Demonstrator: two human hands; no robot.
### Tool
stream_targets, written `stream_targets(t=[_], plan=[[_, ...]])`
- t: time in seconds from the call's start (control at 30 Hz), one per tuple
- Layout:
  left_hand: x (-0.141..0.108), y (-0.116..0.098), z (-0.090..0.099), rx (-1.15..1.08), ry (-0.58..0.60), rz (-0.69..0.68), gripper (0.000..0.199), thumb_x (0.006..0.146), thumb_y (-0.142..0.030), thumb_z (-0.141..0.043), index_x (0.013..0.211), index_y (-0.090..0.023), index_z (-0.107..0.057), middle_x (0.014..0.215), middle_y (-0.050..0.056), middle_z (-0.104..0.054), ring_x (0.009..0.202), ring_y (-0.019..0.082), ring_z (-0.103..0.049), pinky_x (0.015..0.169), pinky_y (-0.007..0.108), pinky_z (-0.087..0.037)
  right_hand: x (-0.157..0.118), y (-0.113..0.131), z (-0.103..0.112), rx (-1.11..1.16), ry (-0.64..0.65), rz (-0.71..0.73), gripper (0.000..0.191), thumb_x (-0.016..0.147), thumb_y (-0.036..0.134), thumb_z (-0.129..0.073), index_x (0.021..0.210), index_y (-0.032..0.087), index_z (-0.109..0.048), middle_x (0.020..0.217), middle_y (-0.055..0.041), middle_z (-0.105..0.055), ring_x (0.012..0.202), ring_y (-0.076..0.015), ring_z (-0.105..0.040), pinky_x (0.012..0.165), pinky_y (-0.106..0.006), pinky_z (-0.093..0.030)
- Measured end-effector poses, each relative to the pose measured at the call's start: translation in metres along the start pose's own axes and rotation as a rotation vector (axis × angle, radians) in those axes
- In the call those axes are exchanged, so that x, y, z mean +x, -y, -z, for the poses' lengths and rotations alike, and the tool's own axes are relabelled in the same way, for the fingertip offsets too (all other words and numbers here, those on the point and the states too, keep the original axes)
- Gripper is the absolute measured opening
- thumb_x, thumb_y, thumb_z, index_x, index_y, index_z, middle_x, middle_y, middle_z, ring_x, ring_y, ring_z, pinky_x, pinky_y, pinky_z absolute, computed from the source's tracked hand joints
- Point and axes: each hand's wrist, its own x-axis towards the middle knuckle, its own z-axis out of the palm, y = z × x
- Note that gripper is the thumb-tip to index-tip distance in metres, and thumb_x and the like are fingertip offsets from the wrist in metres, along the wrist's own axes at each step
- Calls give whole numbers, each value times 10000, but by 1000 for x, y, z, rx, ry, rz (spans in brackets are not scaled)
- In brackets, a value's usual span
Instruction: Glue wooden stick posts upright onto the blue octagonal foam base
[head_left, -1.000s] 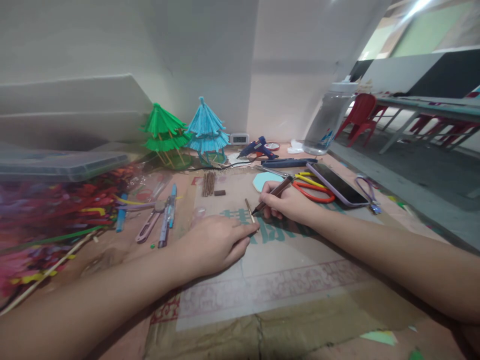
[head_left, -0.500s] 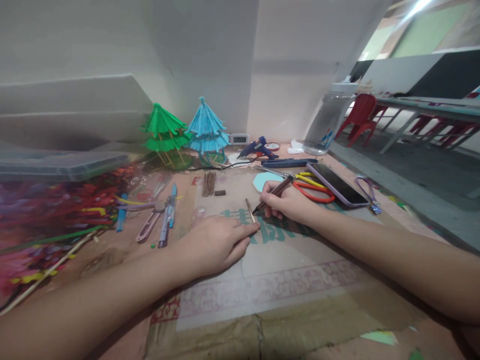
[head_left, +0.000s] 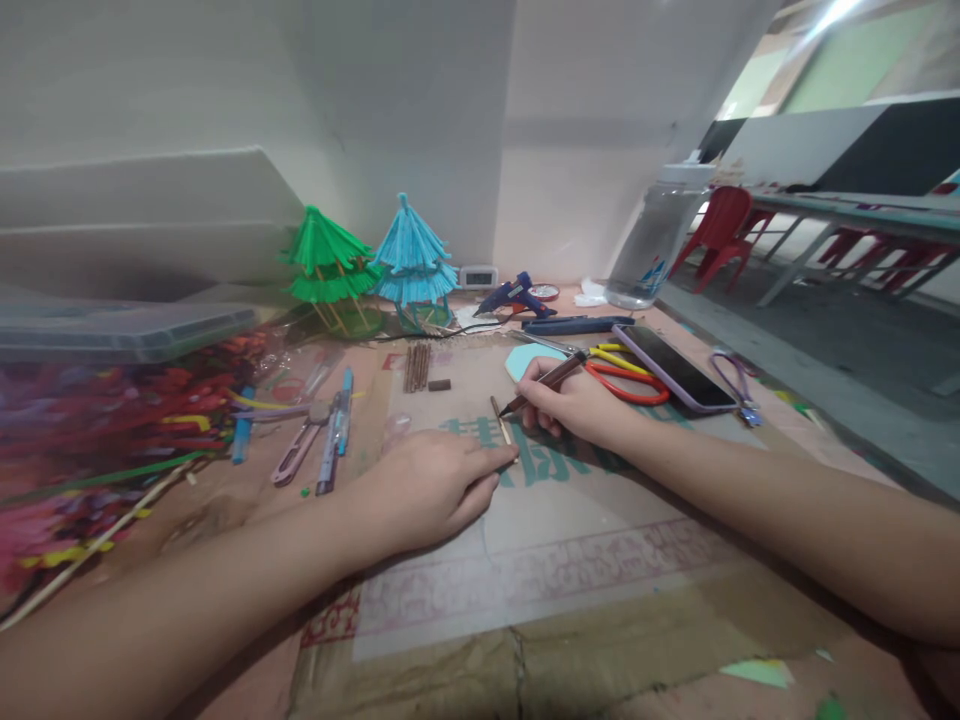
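A short wooden stick (head_left: pixel 505 430) lies on the plastic-covered work surface, its upper part brown and its lower part pale. My left hand (head_left: pixel 439 490) pins the stick's near end under its outstretched index finger, the other fingers curled. Closed round a brown marker pen (head_left: pixel 553 377), my right hand (head_left: pixel 566 402) brings the tip against the stick's brown part. Several brown sticks (head_left: pixel 417 368) lie side by side farther back, with a small brown pen cap (head_left: pixel 440 385) beside them. A pale blue octagonal piece (head_left: pixel 531 360) is partly behind my right hand.
Green (head_left: pixel 330 265) and blue (head_left: pixel 414 262) miniature pavilions stand at the wall, near a glue gun (head_left: pixel 517 293). Right are red-handled pliers (head_left: pixel 626 384), a phone (head_left: pixel 673 368) and a water bottle (head_left: pixel 660 235). Left lie pens (head_left: pixel 341 420), a pink cutter (head_left: pixel 298 450) and colourful scraps (head_left: pixel 127 430).
The marker tip has shifted slightly up and left along the stick, toward its far end. My left hand keeps its place on the stick.
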Motion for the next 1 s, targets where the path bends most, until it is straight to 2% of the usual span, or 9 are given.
stream_targets(t=[0.17,0.37,0.57,0.8,1.0], plan=[[0,0,0,9,8,12,413,998,-290,-396,1357,-251,-595,955,71,-759,872,274,-723,750,419,-555,0,4,0,-9,-7,-24,193,902,332,-559,771,205,-498,548,33,-639,372,-65,-460,357,-164,-361],[-2,-1,1,22,16,18,428,1001,-296,-392,1381,-241,-582,987,84,-762,888,282,-724,752,427,-557,0,6,2,15,69,-68,186,862,275,-560,710,206,-476,493,33,-619,353,-63,-435,351,-163,-344],[-1,1,0,16,12,1,419,1002,-296,-391,1367,-243,-590,978,73,-762,878,276,-724,743,418,-556,0,3,1,26,4,-4,192,898,346,-574,790,207,-497,559,39,-640,375,-66,-467,355,-167,-366],[-1,1,-1,26,6,5,425,1005,-295,-384,1376,-237,-583,1006,79,-760,889,281,-720,749,429,-558,-1,9,1,-16,57,-72,180,889,241,-535,722,206,-479,494,43,-612,359,-64,-447,355,-162,-350],[0,1,0,34,14,4,421,1000,-294,-394,1370,-235,-586,965,77,-756,868,272,-720,736,410,-556,-2,9,0,-15,18,-40,164,899,289,-544,767,205,-494,531,40,-633,368,-66,-450,356,-167,-353]])
